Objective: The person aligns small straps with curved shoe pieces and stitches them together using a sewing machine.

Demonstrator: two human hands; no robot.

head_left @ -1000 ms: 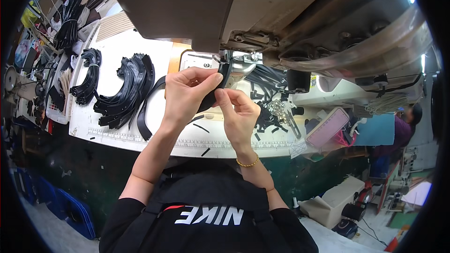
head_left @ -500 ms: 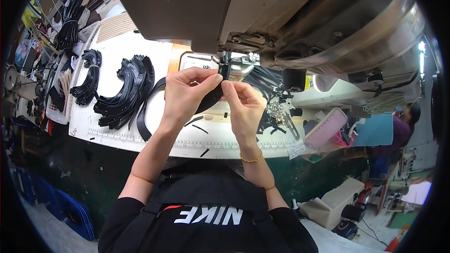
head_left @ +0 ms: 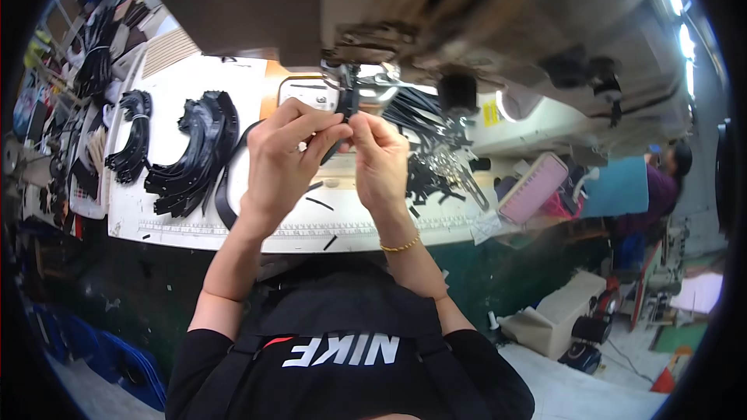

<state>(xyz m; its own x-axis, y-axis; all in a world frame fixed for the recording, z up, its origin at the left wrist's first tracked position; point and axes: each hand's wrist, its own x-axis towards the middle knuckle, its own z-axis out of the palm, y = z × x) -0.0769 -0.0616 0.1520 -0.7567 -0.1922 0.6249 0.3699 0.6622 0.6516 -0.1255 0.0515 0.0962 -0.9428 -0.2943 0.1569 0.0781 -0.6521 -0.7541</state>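
Note:
A black strap (head_left: 348, 103) runs up from my fingers to the needle area of a big sewing machine (head_left: 249, 12). My left hand (head_left: 280, 159) pinches it from the left, thumb against curled fingers. From the right, my right hand (head_left: 381, 162) grips the same strap between thumb and fingertips, almost touching the left thumb. Part of the strap is hidden behind my fingers. A longer black band (head_left: 224, 198) curves over the white table (head_left: 187, 235) beside my left wrist. Short black scraps (head_left: 319, 204) lie between my forearms.
Two bundles of curved black strips, a tied one (head_left: 132, 140) and a larger one (head_left: 198, 152), lie at left. To the right are metal buckles (head_left: 451, 171) and a pink case (head_left: 533, 188). A ruler scale edges the table; another person (head_left: 661, 183) is at far right.
The whole view has shifted, so table and machine appear farther left. Both hands still pinch the strap by the needle area, and their fingertips are closer together.

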